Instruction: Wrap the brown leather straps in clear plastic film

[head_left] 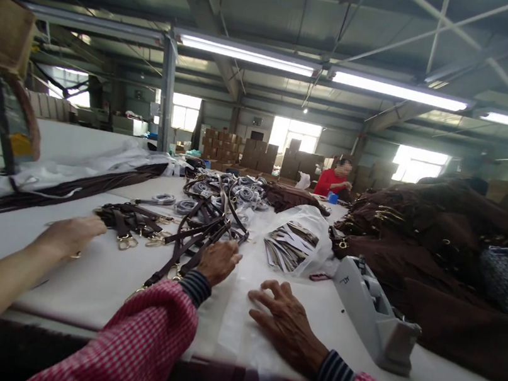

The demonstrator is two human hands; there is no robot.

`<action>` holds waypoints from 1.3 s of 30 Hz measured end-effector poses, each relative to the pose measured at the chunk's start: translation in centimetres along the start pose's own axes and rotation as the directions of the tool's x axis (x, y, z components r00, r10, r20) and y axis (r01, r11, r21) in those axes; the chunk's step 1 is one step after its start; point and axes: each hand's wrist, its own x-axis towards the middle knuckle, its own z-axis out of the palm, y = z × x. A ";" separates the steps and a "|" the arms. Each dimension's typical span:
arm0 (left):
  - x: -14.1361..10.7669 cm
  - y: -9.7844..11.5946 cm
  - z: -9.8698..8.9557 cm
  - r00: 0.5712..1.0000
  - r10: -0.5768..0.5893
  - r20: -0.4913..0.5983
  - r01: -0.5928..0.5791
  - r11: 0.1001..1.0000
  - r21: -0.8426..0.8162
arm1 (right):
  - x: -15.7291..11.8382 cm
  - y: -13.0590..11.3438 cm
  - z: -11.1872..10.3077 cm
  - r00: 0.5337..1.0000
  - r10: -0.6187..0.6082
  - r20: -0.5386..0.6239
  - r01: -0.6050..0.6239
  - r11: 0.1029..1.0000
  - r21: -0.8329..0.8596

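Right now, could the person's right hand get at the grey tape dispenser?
Probably yes. The right hand lies flat on the white table, and the tape dispenser stands just beside it, with only bare tabletop between them.

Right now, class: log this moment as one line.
left hand: on dark brown leather straps | right hand: flat on clear plastic sheet | co-worker's hand: nearby

Workshop hall, metal-beamed roof point(282, 4) with corrugated sheeting. Fluorescent tube lights point(248, 55) in a row overhead, lit. Steel column point(167, 95) left of centre. Bright windows point(295, 134) along the far wall. Stacked cardboard boxes point(259, 154) before that wall. Long white-covered worktable point(92, 281) running into the distance. Seated person in red point(333, 181) at its far end. Brown material heaped at right point(437, 243)
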 end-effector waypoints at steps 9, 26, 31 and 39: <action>8.6 -0.7 4.5 0.986 -0.163 -0.023 0.154 0.964 -0.216 | 0.1 1.4 0.4 0.983 -0.181 -0.040 0.178 0.980 -0.085; 8.8 1.7 -9.6 0.808 -0.445 -0.387 -0.236 0.358 -0.904 | 0.0 0.0 -0.7 0.988 0.154 0.000 -0.153 0.977 0.151; 6.8 3.6 -14.3 0.795 -0.378 -0.474 -0.326 0.392 -0.860 | -0.2 -0.1 -0.6 0.978 0.205 -0.046 -0.195 0.967 0.166; -2.0 6.8 -15.3 0.895 -0.081 -0.439 -0.359 0.452 -0.816 | 0.0 0.2 -0.1 1.000 0.012 -0.015 -0.009 0.990 0.139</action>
